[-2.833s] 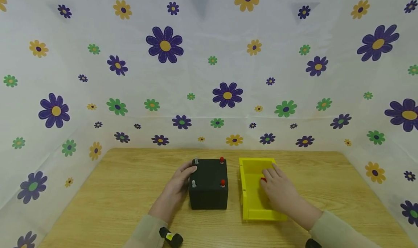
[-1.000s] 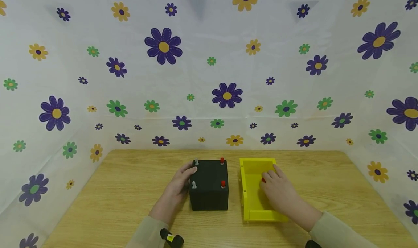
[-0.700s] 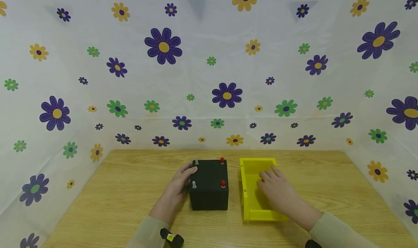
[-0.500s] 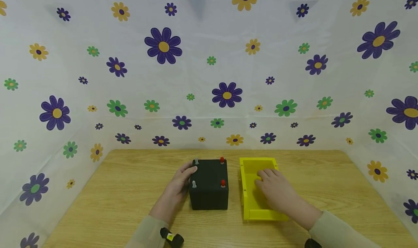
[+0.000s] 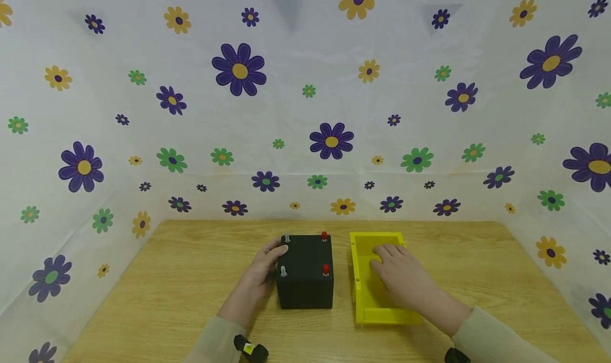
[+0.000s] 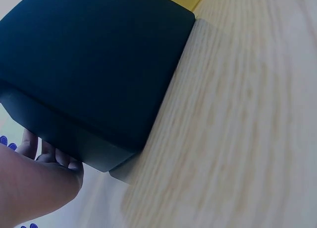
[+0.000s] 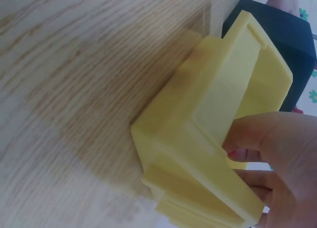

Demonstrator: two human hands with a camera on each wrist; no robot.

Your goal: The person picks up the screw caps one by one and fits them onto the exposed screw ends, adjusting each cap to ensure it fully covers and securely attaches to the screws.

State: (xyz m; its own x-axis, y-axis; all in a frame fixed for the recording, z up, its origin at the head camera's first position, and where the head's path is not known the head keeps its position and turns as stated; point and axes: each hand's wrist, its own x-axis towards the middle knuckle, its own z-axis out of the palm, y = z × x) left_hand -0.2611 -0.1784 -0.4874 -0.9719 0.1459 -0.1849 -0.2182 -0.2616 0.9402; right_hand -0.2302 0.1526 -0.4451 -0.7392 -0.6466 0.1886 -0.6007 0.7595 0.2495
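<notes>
Compared with the picture from 2.8 s ago, the right hand (image 5: 403, 278) has shifted a little toward the left inside the yellow tray (image 5: 365, 312), and the small red thing seen then at its fingertips is now covered in the head view. In the right wrist view a bit of red (image 7: 237, 153) shows between the curled fingers (image 7: 250, 134) and the palm, so this hand probably pinches a red piece, though the view is too partial to be sure. The left hand (image 5: 261, 273) has not moved: it rests against the left side of the black box (image 5: 305, 281), with its thumb on the upper left edge and its fingers behind the box wall, curled round the corner.

The box stands in the lower middle of the head frame on the wooden bench (image 5: 167, 288), and the tray lies just beside it on the right, with a narrow gap between them.

Counting: there is one black box and one yellow tray. On top of the box stand four small pegs, two red ones (image 5: 325, 269) along its right side and two grey ones (image 5: 284, 270) along its left side. Two hands are in view, each with a pale sleeve (image 5: 501, 336). At the bottom edge, near the left wrist, one black device (image 5: 250, 348) with a yellow mark shows.
</notes>
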